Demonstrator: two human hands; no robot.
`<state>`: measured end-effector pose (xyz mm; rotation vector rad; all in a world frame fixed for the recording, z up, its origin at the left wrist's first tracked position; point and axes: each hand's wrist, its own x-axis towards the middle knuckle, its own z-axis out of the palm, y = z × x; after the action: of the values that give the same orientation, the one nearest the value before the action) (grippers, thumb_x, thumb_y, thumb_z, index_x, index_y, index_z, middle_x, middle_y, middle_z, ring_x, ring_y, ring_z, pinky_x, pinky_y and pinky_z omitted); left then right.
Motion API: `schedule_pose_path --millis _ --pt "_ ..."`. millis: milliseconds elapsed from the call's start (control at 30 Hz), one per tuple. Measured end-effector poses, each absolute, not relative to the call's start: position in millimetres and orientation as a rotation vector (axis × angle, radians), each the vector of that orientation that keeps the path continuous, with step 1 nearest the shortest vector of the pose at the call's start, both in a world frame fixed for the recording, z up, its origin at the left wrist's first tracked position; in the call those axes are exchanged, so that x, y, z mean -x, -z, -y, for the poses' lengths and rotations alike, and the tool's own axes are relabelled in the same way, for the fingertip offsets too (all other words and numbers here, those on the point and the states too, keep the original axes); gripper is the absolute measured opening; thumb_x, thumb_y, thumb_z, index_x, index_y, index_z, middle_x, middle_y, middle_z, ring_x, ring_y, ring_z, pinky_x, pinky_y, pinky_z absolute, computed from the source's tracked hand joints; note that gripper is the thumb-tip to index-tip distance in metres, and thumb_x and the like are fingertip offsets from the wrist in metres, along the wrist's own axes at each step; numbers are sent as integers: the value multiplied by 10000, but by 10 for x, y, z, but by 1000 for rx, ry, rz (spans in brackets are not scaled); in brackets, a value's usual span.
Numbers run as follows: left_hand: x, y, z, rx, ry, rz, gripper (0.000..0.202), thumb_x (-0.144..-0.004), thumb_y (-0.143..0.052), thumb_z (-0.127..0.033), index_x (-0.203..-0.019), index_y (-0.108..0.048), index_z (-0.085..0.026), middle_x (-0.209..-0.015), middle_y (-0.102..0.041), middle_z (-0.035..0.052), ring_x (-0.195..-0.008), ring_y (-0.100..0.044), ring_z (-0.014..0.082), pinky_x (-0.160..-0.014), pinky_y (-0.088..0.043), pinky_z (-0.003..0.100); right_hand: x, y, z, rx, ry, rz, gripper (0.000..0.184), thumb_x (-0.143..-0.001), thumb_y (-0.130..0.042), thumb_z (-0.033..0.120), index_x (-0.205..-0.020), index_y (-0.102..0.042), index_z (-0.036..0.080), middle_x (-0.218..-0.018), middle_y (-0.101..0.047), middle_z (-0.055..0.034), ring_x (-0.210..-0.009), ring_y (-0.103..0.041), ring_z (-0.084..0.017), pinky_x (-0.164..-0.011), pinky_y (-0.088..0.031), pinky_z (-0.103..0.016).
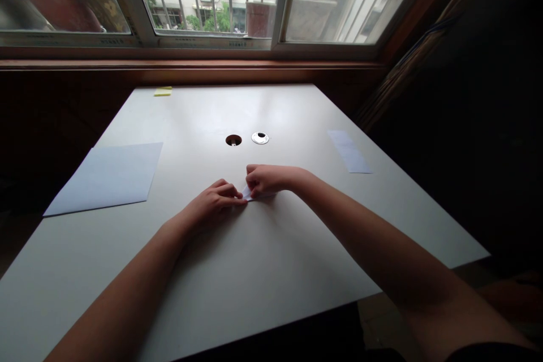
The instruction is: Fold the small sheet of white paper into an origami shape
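Between my hands, on the white table, lies a small piece of folded white paper [246, 193], mostly hidden under my fingers. My left hand [219, 195] pinches its left end, thumb and fingertips close together at the tabletop. My right hand [268, 179] is curled, its fingers closed on the paper from above and touching the left fingertips or nearly so. A thin pale edge of the sheet shows below the right hand. How many folds it has cannot be made out.
A stack or large sheet of white paper [110, 175] lies at the left edge of the table [237, 283]. A creased paper strip [350, 151] is on the right. Farther back are a round hole [233, 140], its metal cover [260, 138] and yellow sticky notes [163, 91].
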<state>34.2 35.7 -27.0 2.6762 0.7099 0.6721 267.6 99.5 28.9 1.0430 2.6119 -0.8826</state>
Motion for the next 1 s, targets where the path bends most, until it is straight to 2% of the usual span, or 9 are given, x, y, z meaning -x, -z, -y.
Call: schedule_pose_path --millis 200,433,600,700,1000 --pt "-348 265 -367 -2648 -737 -704 300 -936 -564 -155 -1155 -722 -285 -1067 -716 72 -978 -600 185 -844 -550 317 -2681 -303 -985 -1064 887 -2598 162 -782 -712 330 -825 -652 186 -1093 -527 -42 -849 -554 -159 -716 -434 -250" --pt "-347 272 -356 -2640 -752 -711 282 -924 -581 -153 -1119 -735 -286 -1073 -723 66 -982 -609 191 -849 -555 328 -2756 -244 -978 -1109 927 -2635 140 -810 -679 316 -875 -655 195 -1097 -518 -47 -884 -564 -166 -770 -448 -253" --pt "-354 263 -349 -2664 -758 -710 254 -932 -585 -188 -1112 -738 -282 -1050 -725 74 -967 -615 188 -836 -559 318 -2772 -190 -908 -1128 922 -2709 289 -796 -703 463 -954 -648 227 -1077 -522 -60 -1032 -532 -235 -868 -441 -308" --pt "-353 262 -355 -2678 -749 -700 267 -935 -575 -181 -1124 -733 -284 -1059 -723 73 -968 -612 187 -833 -561 315 -2745 -184 -892 -1136 876 -2711 319 -770 -725 479 -957 -640 234 -1075 -522 -69 -1100 -491 -273 -909 -427 -346" --pt "-349 259 -365 -2695 -732 -700 242 -932 -590 -208 -1112 -736 -279 -1061 -720 77 -961 -610 189 -828 -560 317 -2658 -187 -985 -1173 882 -2588 357 -692 -775 508 -904 -634 258 -1093 -528 -57 -1084 -505 -273 -804 -453 -312"
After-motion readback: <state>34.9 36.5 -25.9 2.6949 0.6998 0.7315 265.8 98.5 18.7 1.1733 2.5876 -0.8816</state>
